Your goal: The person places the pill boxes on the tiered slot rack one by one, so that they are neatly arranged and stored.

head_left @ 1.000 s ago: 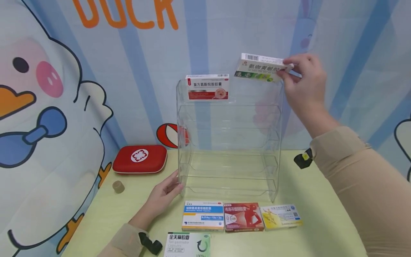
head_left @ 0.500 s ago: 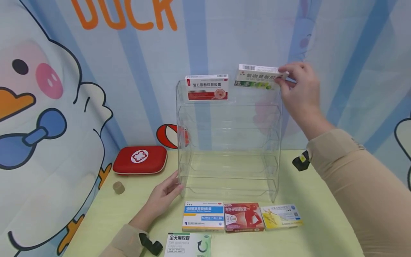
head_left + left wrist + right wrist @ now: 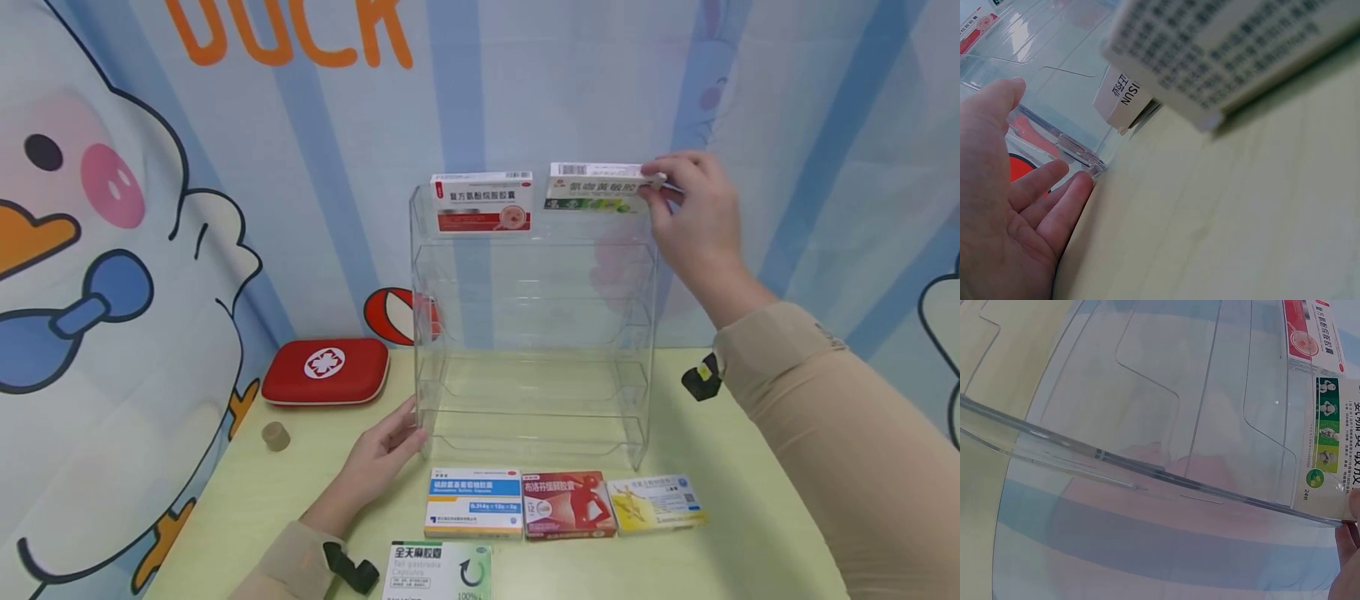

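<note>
A clear acrylic display rack [image 3: 528,333] with stacked tiers stands upright on the table. My right hand [image 3: 697,208] pinches the right end of a white and green medicine box [image 3: 592,190] between thumb and fingers. That box sits level at the rack's top tier, right of a red and white medicine box [image 3: 483,204] resting there. In the right wrist view the green-striped box [image 3: 1329,444] shows behind the clear front. My left hand [image 3: 382,458] holds the rack's lower left side, its thumb at the front edge and fingers along the outside [image 3: 1063,212].
Before the rack lie a blue-and-white box [image 3: 474,504], a red box [image 3: 568,506] and a yellow-and-white box [image 3: 657,503]. Nearer is a green-and-white box [image 3: 438,573]. A red zip case [image 3: 326,372] and a small brown cork-like piece [image 3: 276,436] are at left. A printed curtain hangs behind.
My right hand has lowered the white and green box onto the level of the top tier, slightly leftward, and its tilt has straightened. The left hand stays on the rack.
</note>
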`<control>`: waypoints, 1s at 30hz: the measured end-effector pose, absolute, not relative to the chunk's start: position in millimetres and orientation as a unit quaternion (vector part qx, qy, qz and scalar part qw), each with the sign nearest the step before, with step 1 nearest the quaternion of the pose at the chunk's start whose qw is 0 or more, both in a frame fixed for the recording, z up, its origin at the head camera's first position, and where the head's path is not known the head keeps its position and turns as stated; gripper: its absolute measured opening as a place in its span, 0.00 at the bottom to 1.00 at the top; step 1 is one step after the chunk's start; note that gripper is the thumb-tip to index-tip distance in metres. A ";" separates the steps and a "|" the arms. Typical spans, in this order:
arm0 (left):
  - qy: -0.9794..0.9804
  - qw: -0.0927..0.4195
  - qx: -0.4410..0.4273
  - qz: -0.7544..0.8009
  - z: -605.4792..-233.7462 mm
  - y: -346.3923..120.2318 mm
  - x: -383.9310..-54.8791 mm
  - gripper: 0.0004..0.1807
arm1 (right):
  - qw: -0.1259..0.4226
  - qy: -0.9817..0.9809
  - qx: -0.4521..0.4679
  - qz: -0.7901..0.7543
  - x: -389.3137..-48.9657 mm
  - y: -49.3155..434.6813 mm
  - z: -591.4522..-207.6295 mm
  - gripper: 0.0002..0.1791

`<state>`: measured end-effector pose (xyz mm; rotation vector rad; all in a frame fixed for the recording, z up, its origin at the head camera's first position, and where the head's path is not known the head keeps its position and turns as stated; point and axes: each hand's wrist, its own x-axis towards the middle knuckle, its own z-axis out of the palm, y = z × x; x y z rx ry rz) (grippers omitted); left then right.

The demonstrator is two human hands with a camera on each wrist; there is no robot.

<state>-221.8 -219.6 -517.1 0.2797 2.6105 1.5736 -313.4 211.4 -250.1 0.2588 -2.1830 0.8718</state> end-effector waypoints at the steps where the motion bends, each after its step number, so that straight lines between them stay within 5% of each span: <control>1: 0.852 0.042 0.088 0.514 -516.9 -219.8 -221.9 0.38 | 0.378 -0.854 0.102 0.344 -313.5 211.2 -249.8 0.13; 30: 0.853 0.042 0.088 0.512 -518.1 -220.6 -222.8 0.38 | 0.307 -0.903 0.072 0.293 -315.0 209.5 -246.2 0.16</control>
